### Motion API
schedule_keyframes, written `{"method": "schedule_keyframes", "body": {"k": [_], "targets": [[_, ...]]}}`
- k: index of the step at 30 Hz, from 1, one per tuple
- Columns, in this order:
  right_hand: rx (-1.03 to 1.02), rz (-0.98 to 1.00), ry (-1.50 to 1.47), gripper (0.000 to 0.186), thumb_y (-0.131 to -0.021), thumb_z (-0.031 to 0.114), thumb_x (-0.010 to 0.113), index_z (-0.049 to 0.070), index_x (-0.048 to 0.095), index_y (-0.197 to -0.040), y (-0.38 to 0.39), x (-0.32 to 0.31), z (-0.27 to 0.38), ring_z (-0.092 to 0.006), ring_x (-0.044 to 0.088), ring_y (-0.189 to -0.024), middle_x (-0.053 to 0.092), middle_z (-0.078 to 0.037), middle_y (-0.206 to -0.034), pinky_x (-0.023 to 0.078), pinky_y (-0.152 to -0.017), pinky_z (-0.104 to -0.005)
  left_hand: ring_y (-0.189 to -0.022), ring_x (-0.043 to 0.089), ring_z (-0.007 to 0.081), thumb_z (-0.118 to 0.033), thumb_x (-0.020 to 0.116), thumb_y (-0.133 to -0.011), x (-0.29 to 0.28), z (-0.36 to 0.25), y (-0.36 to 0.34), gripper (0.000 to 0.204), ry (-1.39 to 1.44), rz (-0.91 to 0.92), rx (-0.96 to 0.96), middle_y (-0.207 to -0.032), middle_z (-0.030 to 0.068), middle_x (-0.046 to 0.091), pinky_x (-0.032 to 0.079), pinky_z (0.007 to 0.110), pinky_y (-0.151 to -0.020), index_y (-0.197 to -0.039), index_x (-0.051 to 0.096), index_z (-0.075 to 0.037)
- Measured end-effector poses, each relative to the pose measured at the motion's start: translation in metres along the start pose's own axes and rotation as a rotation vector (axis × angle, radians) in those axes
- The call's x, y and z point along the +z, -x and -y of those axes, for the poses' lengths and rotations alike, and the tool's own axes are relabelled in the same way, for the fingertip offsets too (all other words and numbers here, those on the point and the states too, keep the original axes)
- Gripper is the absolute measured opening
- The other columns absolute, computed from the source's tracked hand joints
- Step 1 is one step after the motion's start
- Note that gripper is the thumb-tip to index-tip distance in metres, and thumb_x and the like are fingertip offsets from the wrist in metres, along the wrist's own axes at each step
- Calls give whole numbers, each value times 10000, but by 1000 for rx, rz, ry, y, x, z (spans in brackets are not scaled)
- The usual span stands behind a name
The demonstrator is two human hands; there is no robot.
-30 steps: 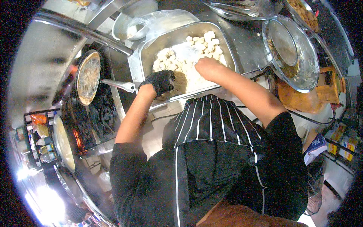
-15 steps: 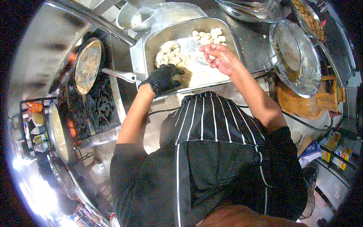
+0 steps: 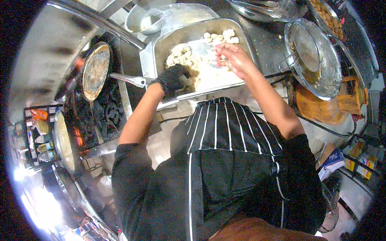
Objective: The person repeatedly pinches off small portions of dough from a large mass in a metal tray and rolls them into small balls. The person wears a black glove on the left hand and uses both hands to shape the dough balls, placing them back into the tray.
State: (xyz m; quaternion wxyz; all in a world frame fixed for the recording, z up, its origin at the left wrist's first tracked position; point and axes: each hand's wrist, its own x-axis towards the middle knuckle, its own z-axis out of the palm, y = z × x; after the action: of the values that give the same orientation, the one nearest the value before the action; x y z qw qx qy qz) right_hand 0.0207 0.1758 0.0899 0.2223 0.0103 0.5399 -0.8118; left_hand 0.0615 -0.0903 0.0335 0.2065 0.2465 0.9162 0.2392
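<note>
A deep metal tray (image 3: pixel 247 38) holds loose white flour (image 3: pixel 215 78) and pale lumpy pieces. One heap of pale lumps (image 3: pixel 179 55) lies on the left, and a smaller group of lumps (image 3: pixel 225 37) sits at the far right. My left hand (image 3: pixel 173 79), in a black glove, reaches over the near left edge beside the larger heap; its fingertips are lost in shadow. Above the flour, near the smaller group, is my bare right hand (image 3: pixel 234 60). Its fingers are loosely bent and apart, with nothing visible between them.
On the left, a flat pan (image 3: pixel 95 72) sits on the stove (image 3: pixel 108 116), with a handle (image 3: pixel 128 78) pointing toward the tray. A metal bowl (image 3: pixel 144 20) stands behind. To the right, a strainer (image 3: pixel 307 46) rests in a large bowl (image 3: pixel 331 74) above a wooden stool (image 3: pixel 317 106).
My left hand has shifted slightly left and farther in. My right hand has turned, its fingers loosening from a tighter curl above the flour.
</note>
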Motion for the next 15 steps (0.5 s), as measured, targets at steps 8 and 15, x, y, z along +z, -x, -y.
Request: {"method": "schedule_keyframes", "body": {"k": [8, 15], "targets": [[139, 222, -26, 140, -813, 166, 599, 58, 564, -894, 0, -41, -1, -105, 539, -550, 568, -11, -738, 459, -487, -239, -1026, 521, 326, -402, 615, -742, -56, -74, -3, 425, -111, -90, -65, -1117, 153, 549, 402, 376, -897, -1088, 582, -159], [106, 0, -68, 277, -871, 344, 518, 94, 514, -751, -1, -37, 6, -54, 314, -378, 372, 41, -518, 246, -333, -187, -959, 560, 340, -293, 493, -807, 0, -50, -78, 340, -374, -137, -191, -1033, 176, 582, 438, 424, -839, -1099, 557, -131]]}}
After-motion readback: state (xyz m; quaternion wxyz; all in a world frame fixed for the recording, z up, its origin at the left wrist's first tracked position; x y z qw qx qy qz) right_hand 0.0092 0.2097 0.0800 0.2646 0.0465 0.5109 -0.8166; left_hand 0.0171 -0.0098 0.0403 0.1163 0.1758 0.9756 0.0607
